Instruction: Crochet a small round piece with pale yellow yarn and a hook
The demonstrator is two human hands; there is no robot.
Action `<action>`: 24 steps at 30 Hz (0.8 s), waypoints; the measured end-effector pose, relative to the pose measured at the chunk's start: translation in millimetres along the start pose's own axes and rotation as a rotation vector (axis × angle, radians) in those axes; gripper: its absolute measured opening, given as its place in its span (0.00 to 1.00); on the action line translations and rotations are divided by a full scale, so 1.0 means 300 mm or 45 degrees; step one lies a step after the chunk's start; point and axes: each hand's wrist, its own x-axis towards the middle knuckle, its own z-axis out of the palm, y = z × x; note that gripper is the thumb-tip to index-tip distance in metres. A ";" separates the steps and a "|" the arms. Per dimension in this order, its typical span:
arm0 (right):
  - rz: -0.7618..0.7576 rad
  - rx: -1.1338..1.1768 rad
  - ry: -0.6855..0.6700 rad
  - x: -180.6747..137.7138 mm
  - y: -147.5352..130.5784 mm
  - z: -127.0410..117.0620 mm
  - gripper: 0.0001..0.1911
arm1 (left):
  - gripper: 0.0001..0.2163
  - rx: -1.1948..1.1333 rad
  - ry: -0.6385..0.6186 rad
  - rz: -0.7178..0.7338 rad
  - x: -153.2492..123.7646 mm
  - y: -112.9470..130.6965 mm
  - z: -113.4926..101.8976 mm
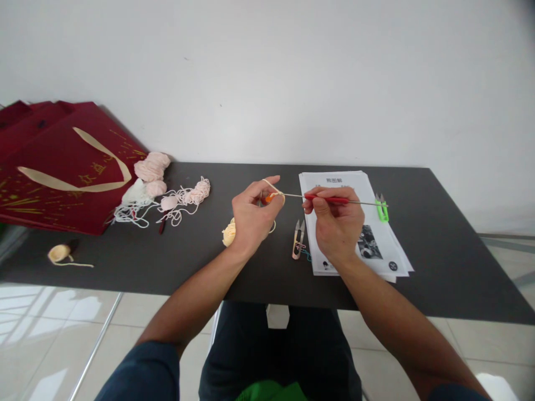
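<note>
In the middle of the head view, my right hand point(339, 225) grips a crochet hook point(334, 199) by its red handle, the thin metal shaft pointing left. The hook's tip meets a loop of pale yellow yarn point(276, 195) at my left hand point(256, 216). My left hand is closed on this yarn, with a strand over its raised index finger. Something small and orange point(268, 199) shows between its fingers, mostly hidden. Behind my left wrist lies a ball of yellow yarn point(228, 233), partly covered.
Printed sheets point(334, 267) lie under my right hand. Thread snips point(298, 240) lie left of them, and green snips point(382, 209) at their right edge. Pink yarn point(152, 166), a small cream crocheted piece point(59, 253) and a dark red gift bag point(67, 184) are at the left.
</note>
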 end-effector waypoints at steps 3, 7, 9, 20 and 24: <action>-0.013 0.021 0.006 0.001 -0.002 0.003 0.07 | 0.16 -0.006 0.003 -0.005 0.000 0.000 -0.001; -0.074 0.013 0.016 -0.005 -0.011 0.014 0.07 | 0.16 -0.006 0.009 -0.020 -0.002 0.006 -0.002; -0.127 0.001 0.027 -0.014 -0.014 0.023 0.07 | 0.14 0.015 0.031 0.000 -0.003 0.010 -0.001; -0.246 -0.221 -0.034 -0.076 -0.003 0.035 0.12 | 0.13 0.109 0.193 -0.004 -0.002 0.007 -0.001; -0.374 -0.336 -0.147 -0.081 0.000 0.017 0.18 | 0.13 0.088 0.215 -0.026 0.000 -0.001 -0.002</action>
